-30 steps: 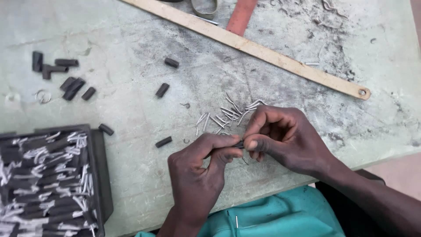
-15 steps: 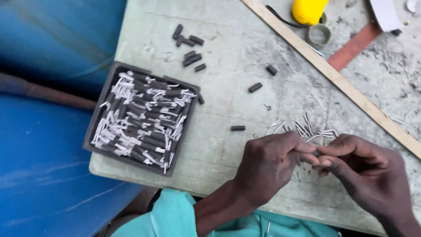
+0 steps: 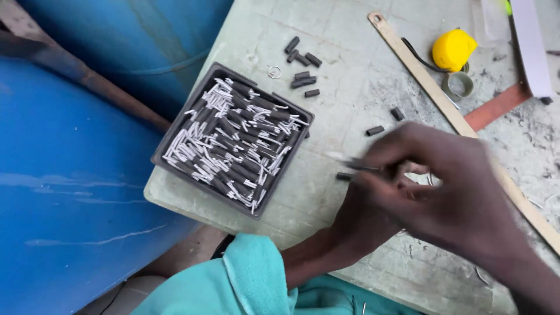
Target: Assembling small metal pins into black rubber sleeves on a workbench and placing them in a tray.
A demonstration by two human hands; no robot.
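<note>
My right hand reaches leftward across the grey table, blurred, its fingertips pinched on a small dark tube with a thin metal pin. My left hand lies under and behind it, fingers hidden. Left of both hands stands a black square tray filled with several dark tubes fitted with white pins. One loose dark tube rests on the table just below the pinched piece.
Several loose dark tubes and a small metal ring lie beyond the tray. A long wooden strip, a yellow object and a tape ring sit at the far right. A blue barrel borders the table's left edge.
The view has swung left and closer, bringing the tray to the centre. My right hand has moved left over my left hand, carrying the small piece towards the tray.
</note>
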